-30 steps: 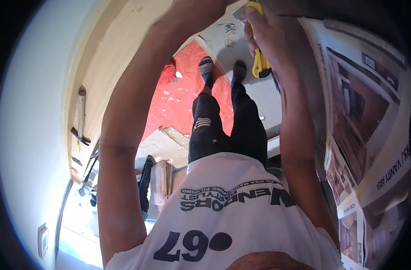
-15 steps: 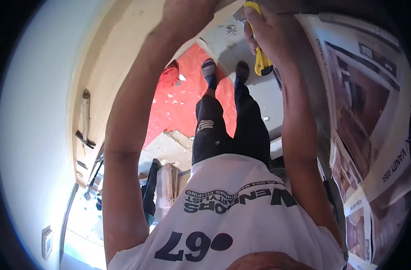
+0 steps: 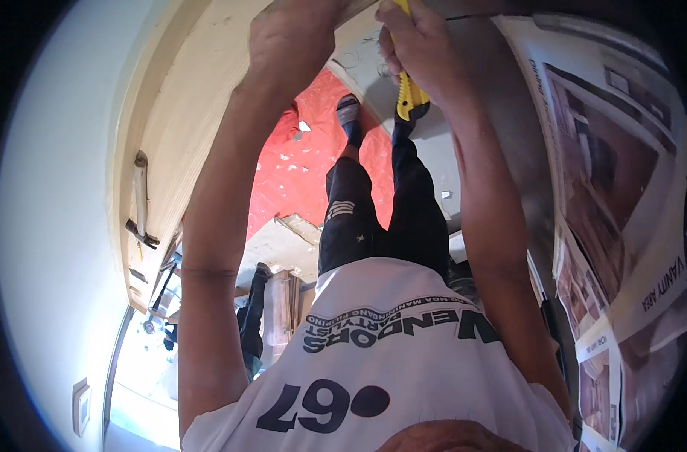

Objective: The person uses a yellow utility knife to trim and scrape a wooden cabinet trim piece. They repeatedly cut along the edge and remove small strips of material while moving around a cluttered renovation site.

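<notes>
Right hand [image 3: 424,49] gripped yellow knife [image 3: 411,96]; left hand [image 3: 292,39]: opening and hold indiscernible. Probably cutting; next move needed blade control.

A claw hammer with pale handle and dark metal head [image 3: 141,192] lies left of the left hand [image 3: 292,38]; white paper sheets with room pictures [image 3: 614,218] are right of the right hand [image 3: 422,49]; a red floor covering [image 3: 289,173] extends below both.
</notes>
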### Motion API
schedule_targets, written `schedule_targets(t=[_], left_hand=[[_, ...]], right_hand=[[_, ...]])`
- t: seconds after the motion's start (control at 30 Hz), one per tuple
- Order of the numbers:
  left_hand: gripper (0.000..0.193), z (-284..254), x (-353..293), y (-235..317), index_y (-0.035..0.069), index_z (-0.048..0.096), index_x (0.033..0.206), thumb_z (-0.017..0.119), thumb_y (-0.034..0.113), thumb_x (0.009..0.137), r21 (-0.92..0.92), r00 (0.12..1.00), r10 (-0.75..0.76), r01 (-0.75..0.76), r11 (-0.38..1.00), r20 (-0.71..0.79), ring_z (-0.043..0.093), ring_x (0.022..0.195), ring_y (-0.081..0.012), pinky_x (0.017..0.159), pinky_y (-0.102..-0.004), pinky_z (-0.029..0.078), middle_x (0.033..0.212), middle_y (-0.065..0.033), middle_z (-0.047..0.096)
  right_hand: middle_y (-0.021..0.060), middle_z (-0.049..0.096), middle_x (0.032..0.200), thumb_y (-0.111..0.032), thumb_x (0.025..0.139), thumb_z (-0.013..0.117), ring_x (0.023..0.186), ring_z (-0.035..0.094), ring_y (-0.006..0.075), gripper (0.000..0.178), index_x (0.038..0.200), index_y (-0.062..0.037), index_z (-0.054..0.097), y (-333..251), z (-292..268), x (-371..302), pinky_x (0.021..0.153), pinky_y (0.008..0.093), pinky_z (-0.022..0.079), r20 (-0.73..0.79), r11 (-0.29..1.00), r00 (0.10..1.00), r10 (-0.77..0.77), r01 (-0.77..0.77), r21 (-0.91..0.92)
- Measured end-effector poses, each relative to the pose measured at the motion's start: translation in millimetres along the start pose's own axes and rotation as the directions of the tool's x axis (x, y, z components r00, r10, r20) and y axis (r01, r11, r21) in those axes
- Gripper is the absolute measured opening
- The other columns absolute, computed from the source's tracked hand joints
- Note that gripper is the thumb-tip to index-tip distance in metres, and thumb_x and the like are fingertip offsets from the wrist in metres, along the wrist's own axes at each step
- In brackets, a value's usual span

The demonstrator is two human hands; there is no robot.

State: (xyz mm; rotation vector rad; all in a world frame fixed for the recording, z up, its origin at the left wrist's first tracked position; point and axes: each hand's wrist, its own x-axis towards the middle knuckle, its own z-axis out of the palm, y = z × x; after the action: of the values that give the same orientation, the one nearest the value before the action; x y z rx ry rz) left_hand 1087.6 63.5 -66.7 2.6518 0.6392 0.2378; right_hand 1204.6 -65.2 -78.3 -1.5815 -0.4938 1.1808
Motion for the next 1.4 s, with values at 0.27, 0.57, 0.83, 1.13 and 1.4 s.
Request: schedule_targets(t=[0.27, 0.57, 0.83, 1.13, 1.4], left_hand=[[0.028, -3, -7, 14, 0.006, 0.06, 0.113, 0.061, 0.005, 0.085, -0.097, 0.97, -0.005, -0.019, 0.995, -0.245, 0.059, 0.1, -0.036, 0.081, -0.0425, 0.05, 0.107, -0.017, 0.06], [0.066, 37, -4, 50, 0.007, 0.038, 0.143, 0.06, 0.006, 0.081, 0.272, 0.987, 0.003, 0.041, 0.961, -0.161, 0.036, 0.133, -0.0346, 0.106, -0.0518, 0.032, 0.145, -0.0176, 0.037], [0.068, 35, -11, 41, 0.015, 0.043, 0.142, 0.055, -0.002, 0.078, 0.363, 0.988, 0.078, -0.025, 0.931, -0.134, 0.036, 0.133, -0.0357, 0.107, -0.0513, 0.031, 0.144, -0.0181, 0.038], [0.042, 38, -44, 70, 0.01, 0.059, 0.125, 0.062, 0.007, 0.083, 0.149, 0.881, 0.062, 0.009, 0.989, -0.47, 0.054, 0.109, -0.033, 0.093, -0.0475, 0.043, 0.118, -0.0173, 0.053], [0.033, 78, -45, 103, -0.003, 0.063, 0.115, 0.065, 0.022, 0.093, -0.882, 0.639, -0.766, 0.323, 0.342, -0.062, 0.067, 0.085, -0.0185, 0.074, -0.0304, 0.053, 0.096, -0.0134, 0.07]], right_hand=[[0.0033, 0.054, 0.074, -0.035, 0.1, 0.047, 0.054, 0.051, 0.0093, 0.037, 0.118, -0.0039, 0.055, 15, -39, -73, 0.051, 0.0267, 0.048, -0.103, 0.973, 0.98, 0.172, -0.152, 0.175], [0.0026, 0.053, 0.078, -0.033, 0.101, 0.041, 0.058, 0.051, 0.0094, 0.039, 0.129, -0.0062, 0.05, 64, -44, -120, 0.052, 0.0259, 0.047, -0.119, 0.919, 0.924, 0.363, -0.334, 0.207], [0.0059, 0.055, 0.08, -0.026, 0.102, 0.042, 0.067, 0.055, 0.0148, 0.037, 0.13, -0.0039, 0.05, 50, -46, -88, 0.061, 0.028, 0.045, -0.145, 0.986, 0.989, 0.025, -0.048, -0.158], [0.0171, 0.066, 0.099, -0.014, 0.094, 0.058, 0.09, 0.066, 0.0295, 0.032, 0.121, 0.0028, 0.057, 3, -42, -42, 0.081, 0.037, 0.05, -0.035, 0.541, 0.74, -0.671, 0.458, -0.706], [0.0254, 0.064, 0.104, -0.006, 0.085, 0.064, 0.1, 0.062, 0.0411, 0.038, 0.121, 0.0049, 0.058, -7, -38, -31, 0.087, 0.0442, 0.049, 0.044, 0.414, 0.75, -0.66, 0.411, -0.812]])
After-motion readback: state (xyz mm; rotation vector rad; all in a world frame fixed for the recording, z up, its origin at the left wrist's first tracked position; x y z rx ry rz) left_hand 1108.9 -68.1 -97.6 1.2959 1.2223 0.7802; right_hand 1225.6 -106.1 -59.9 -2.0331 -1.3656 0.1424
